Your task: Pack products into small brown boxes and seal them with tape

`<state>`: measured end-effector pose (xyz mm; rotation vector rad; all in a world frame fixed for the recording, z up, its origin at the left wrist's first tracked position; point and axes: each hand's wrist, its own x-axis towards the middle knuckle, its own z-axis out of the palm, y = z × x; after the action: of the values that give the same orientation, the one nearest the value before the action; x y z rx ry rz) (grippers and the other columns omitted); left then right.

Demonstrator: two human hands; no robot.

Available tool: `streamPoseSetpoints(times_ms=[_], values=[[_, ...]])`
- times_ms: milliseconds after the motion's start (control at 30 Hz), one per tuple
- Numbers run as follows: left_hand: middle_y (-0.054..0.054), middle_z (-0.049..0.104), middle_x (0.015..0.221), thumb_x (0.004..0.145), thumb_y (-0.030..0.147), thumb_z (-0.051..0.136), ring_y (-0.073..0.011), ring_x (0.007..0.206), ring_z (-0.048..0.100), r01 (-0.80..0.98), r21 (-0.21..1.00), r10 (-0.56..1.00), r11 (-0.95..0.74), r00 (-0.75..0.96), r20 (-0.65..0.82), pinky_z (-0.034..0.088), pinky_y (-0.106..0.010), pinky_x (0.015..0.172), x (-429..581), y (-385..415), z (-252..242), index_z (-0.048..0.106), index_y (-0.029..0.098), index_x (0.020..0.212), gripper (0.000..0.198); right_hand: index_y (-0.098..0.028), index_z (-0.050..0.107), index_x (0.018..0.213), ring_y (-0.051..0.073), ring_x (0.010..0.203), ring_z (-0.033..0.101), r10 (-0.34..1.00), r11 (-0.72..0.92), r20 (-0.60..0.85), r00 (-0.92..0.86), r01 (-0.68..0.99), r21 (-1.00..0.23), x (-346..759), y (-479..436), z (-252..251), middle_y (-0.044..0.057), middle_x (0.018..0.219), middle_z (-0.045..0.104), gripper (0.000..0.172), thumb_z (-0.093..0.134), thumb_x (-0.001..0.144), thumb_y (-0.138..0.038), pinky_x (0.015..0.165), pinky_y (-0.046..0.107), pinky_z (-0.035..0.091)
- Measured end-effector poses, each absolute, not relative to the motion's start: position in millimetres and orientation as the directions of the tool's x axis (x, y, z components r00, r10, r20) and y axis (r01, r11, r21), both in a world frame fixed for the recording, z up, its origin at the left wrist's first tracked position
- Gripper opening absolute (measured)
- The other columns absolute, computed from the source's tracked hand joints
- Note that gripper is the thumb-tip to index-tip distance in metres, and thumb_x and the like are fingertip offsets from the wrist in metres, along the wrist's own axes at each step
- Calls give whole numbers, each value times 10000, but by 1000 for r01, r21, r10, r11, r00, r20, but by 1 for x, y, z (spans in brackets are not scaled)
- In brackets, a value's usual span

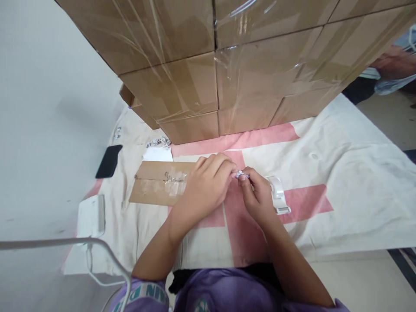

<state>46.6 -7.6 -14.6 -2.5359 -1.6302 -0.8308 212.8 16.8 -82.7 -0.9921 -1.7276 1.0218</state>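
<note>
A small white and bluish-grey piece (242,174), too small to name, is pinched in front of me above the cloth-covered table. My right hand (258,193) holds it between thumb and fingers. My left hand (211,180) is closed, its fingertips pressed together at the piece's left end. Under and beside the left hand lies a flat strip of cardboard (152,190) with bits of clear tape on it; the left hand hides its right end. A white tape dispenser (278,195) lies just right of my right hand.
Stacked cardboard boxes (250,82) in clear wrap stand at the table's back. On the left are a black phone-like slab (109,161), a white power adapter (91,216) with a cable, white paper (158,154) and small patterned scraps (159,142). Another person's arm (394,63) shows far right.
</note>
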Motion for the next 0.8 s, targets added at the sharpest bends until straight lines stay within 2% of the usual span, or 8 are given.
streamPoseSetpoints(times_ms=[133,200,333,467,533,600,700,800], values=[[-15,695,989,1043,157,441,-161,924,637,797,451,872,-401,181,455,438,-340,869,44,-10,-14,536,206,984,122,-236,574,872,156,622,499,933,303,233,-274,252,-919,211,19,-88,-12,710,533,276,445,1064,-386,613,296,367],[0,706,974,1034,158,474,-145,896,655,767,525,880,-369,107,462,468,-328,887,42,-11,-16,545,220,1001,99,-236,634,933,172,653,544,938,306,227,-261,323,-896,210,23,-94,7,751,593,260,453,1056,-375,636,301,401],[-19,731,1044,1025,207,532,-168,979,715,699,640,899,-321,12,438,526,-341,911,39,-13,-20,560,240,1119,103,-195,670,1249,235,779,620,935,347,231,-268,566,-748,208,34,-113,95,929,685,359,392,1030,-252,708,339,471],[-13,756,1090,1034,196,519,-163,1038,730,678,661,910,-321,28,414,530,-328,930,38,-12,-21,566,252,1194,177,-148,565,1449,230,764,607,949,315,197,-245,719,-620,206,38,-125,191,1180,629,508,355,987,-178,672,367,501],[-13,755,1113,1039,204,511,-158,1045,726,673,664,912,-327,41,408,530,-316,920,38,-12,-20,578,248,1188,170,-199,521,1499,216,823,615,942,333,253,-218,670,-664,207,36,-121,201,1394,500,520,400,993,-216,729,403,537],[-17,747,1138,1044,216,498,-158,1038,723,670,660,914,-340,69,401,530,-312,911,37,-12,-19,589,246,1174,162,-274,515,1501,217,955,627,910,415,340,-238,494,-764,207,32,-111,156,1479,428,495,458,1009,-270,827,422,558],[-14,733,1194,1048,228,490,-160,1031,713,697,616,912,-367,139,385,508,-318,921,37,-13,-16,594,252,1173,164,-304,628,1365,220,1075,629,853,495,439,-283,173,-851,206,25,-93,102,1338,574,362,542,1014,-324,862,386,565],[-3,737,1197,1049,243,500,-165,1026,708,729,571,909,-377,174,378,475,-330,932,38,-14,-17,582,259,1193,167,-282,716,1147,201,915,646,844,522,496,-204,105,-846,203,18,-83,76,1107,675,192,629,980,-316,745,355,556]])
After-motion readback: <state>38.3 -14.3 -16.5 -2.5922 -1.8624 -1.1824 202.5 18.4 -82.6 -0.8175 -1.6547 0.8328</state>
